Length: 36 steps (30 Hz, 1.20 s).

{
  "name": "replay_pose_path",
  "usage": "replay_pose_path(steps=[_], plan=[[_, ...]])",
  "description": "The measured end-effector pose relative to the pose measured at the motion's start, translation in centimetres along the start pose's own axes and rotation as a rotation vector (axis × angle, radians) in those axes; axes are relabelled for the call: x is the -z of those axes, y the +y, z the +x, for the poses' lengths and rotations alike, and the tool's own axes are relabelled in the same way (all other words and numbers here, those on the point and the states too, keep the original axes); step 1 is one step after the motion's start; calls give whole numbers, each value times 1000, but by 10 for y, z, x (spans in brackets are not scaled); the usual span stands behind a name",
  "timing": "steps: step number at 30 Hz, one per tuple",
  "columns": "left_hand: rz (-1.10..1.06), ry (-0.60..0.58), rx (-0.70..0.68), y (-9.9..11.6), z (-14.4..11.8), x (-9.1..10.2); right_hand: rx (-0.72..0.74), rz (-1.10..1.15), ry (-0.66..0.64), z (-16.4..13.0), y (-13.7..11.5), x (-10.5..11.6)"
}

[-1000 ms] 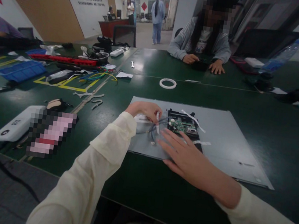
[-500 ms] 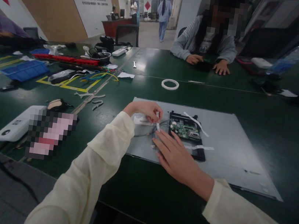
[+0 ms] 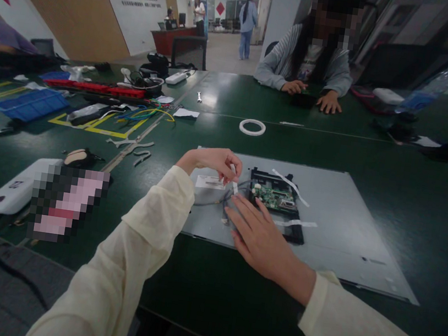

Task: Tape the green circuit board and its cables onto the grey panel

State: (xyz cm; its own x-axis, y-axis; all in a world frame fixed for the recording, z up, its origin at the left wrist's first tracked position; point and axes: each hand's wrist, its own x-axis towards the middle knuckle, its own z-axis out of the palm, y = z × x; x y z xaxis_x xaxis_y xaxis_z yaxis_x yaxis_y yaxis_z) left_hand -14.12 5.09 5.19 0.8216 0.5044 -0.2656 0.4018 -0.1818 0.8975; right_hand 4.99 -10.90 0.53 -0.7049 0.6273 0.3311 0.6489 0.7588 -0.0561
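A grey metal panel (image 3: 337, 217) lies flat on the green table, bearing a black frame (image 3: 297, 235) with a green circuit board (image 3: 272, 197). White tape strips (image 3: 294, 189) cross the frame's upper and lower parts. Left of the board, my left hand (image 3: 222, 163) is closed, pinching the upper end of a short strip of white tape (image 3: 235, 188). My right hand (image 3: 258, 234) lies flat with fingers extended, its fingertips at the strip's lower end over grey cables (image 3: 208, 203). A white label (image 3: 210, 183) sits on the panel below my left hand.
A white tape roll (image 3: 252, 127) lies beyond the panel. To the left are a white power bank (image 3: 19, 186), a blurred pink item (image 3: 73, 202), a blue tray (image 3: 30, 104) and coloured wires (image 3: 143, 115). Across the table sits a person (image 3: 304, 68), hands on the tabletop.
The whole view has shifted slightly, so the table's things appear a little further left. My left hand still pinches the tape strip and my right hand stays flat beside it.
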Motion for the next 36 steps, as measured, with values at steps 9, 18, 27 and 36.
replay_pose_path(steps=[9, 18, 27, 36], plan=[[6, -1, 98, -2, 3, -2, -1, -6, 1, 0, 0, -1], [49, -1, 211, -11, 12, -7, -43, 19, -19, -1, 1, -4], [186, -24, 165, -6, 11, -10, -54, 37, -34, -1, 1, -6], [208, -9, 182, -9, 11, -7, -50, 51, -51, 0, 2, -4]])
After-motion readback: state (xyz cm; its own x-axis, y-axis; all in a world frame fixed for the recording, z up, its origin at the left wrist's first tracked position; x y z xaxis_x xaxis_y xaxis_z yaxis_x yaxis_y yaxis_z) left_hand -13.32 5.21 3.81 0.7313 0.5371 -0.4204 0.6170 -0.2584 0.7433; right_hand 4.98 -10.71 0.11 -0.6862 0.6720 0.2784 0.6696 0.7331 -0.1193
